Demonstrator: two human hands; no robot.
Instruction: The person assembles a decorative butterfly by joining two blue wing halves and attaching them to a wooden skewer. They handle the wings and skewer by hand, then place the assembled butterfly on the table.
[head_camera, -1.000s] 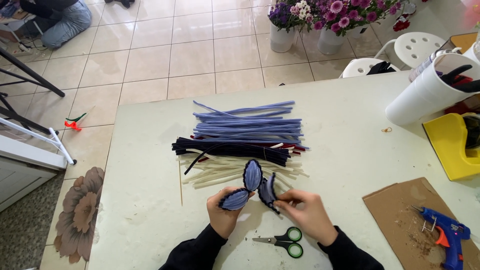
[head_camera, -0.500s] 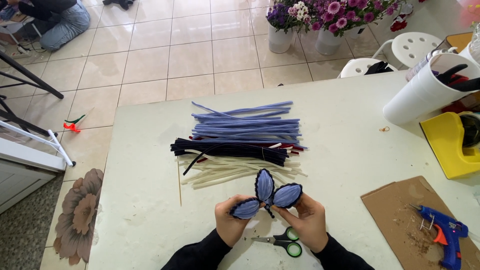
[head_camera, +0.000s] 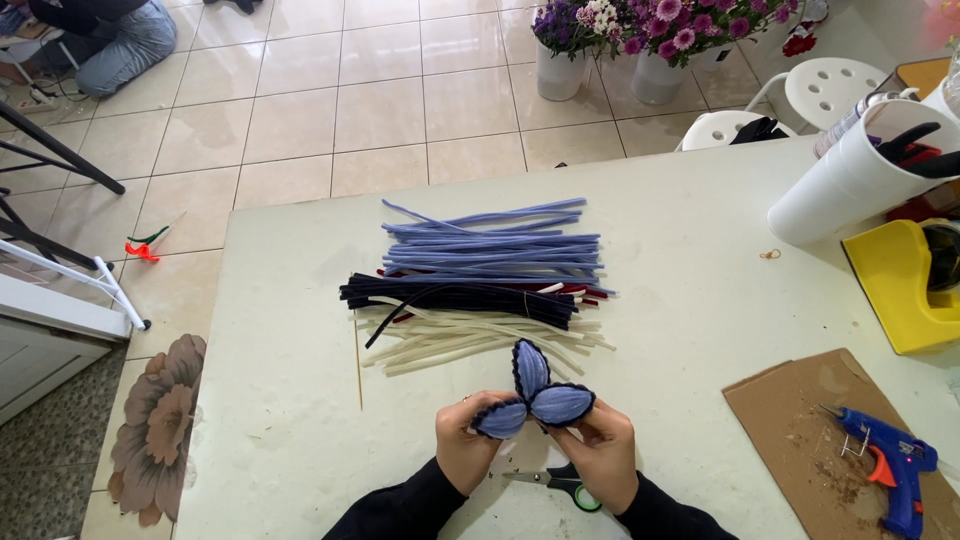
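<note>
Together, left hand (head_camera: 468, 447) and right hand (head_camera: 598, 447) pinch closed around one three-petal pipe-cleaner flower (head_camera: 532, 394), above one pair of scissors (head_camera: 560, 484), near three pipe-cleaner bundles (head_camera: 480, 285); one glue gun (head_camera: 888, 462) lies right.

Glossy beige tiled floor (head_camera: 400, 100) catching the light, well beyond the grip. White stools (head_camera: 830, 85) far up right, flower pots (head_camera: 655, 75) beside them. A floral rug (head_camera: 150, 430) lies off left, metal stand legs (head_camera: 60, 260) above it.

Both arms wear long black sleeves reaching the wrists, at six o'clock; the left hand (head_camera: 468, 450) and right hand (head_camera: 600, 452) are bare, without gloves.
</note>
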